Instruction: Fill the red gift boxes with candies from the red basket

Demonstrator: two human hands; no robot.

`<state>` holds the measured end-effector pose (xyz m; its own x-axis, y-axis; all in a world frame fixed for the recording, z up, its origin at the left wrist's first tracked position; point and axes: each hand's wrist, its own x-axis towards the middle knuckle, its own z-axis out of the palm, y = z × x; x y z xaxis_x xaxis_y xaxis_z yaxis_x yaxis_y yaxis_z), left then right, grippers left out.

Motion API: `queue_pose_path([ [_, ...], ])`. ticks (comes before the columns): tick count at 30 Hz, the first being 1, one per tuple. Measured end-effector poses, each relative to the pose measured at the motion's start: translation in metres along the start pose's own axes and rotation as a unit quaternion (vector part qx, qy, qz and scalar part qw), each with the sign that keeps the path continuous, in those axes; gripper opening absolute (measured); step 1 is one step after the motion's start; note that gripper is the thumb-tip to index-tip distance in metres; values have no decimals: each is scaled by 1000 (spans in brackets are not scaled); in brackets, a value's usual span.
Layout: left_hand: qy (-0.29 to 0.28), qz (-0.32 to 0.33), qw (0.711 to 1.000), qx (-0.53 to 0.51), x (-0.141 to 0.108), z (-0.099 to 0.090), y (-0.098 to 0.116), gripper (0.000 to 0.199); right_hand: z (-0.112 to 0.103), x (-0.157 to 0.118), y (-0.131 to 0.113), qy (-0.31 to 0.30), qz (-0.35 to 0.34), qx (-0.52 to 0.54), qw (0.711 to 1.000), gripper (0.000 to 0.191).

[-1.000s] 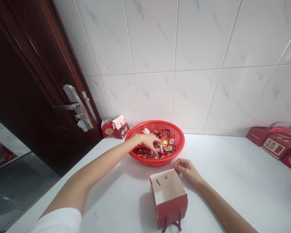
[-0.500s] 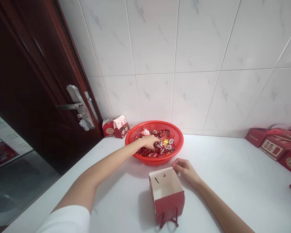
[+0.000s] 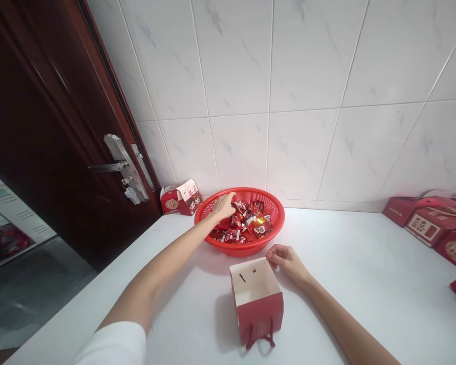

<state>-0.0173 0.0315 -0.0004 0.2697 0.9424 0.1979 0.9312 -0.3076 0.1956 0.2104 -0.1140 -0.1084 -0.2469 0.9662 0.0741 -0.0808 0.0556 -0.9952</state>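
Note:
My left hand (image 3: 223, 206) reaches into a red plastic basket (image 3: 243, 249) and rests over the left side of a heap of red-wrapped candies (image 3: 247, 223). Its visible fingers are apart; the lower fingertips are partly hidden among the wrappers. In front of the basket stands a red paper gift box (image 3: 259, 314) with its top open, a pale inside and a dark red cord handle on the near side. The fingers of my right hand (image 3: 285, 261) are closed on the box's far right corner. Inside the box, only the cord's dark ends show through the far wall.
Two small red boxes (image 3: 180, 198) stand against the tiled wall behind the basket's left. Several red gift boxes (image 3: 433, 223) are grouped at the table's right. A dark wooden door (image 3: 61, 101) with a metal handle is beyond the white table's (image 3: 334, 294) left edge.
My left hand has moved from the middle of the candies toward the basket's left back side, its fingers spreading. My right hand stays at the box corner. The view has shifted slightly.

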Motion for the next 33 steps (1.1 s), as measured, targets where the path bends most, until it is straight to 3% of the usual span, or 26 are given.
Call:
queue_pose_path([
  [4, -10, 80, 997, -8, 0, -1, 10, 59, 1, -1, -1, 0, -4, -4, 1000, 31],
  [8, -113, 157, 981, -1, 4, 8, 32, 38, 1, -2, -3, 0, -1, -14, 1000, 30],
  [12, -169, 140, 976, 9, 12, 26, 50, 72, 2, -2, -5, 5, 4, -12, 1000, 30],
  [16, -165, 113, 979, -29, 19, 30, 47, 75, 3, -2, -5, 5, 4, -6, 1000, 30],
  [20, -129, 115, 977, -122, 23, 14, 34, 63, 2, -2, -5, 14, 2, 15, 1000, 31],
  [24, -80, 132, 964, -217, 19, -2, 28, 46, -3, 0, -29, 111, -78, 32, 990, 24],
  [26, -66, 138, 942, -300, 13, -7, 28, 46, -5, 5, -53, 172, -145, 20, 974, 22],
  [29, -63, 126, 870, -473, 2, -12, 33, 52, -2, 22, -90, 245, -211, -2, 946, 20],
  [31, -66, 115, 830, -541, -4, -14, 38, 54, 4, 40, -105, 255, -186, 6, 949, 29],
  [33, -71, 118, 814, -565, -9, -16, 42, 54, 12, 59, -111, 229, -132, 28, 964, 41],
])
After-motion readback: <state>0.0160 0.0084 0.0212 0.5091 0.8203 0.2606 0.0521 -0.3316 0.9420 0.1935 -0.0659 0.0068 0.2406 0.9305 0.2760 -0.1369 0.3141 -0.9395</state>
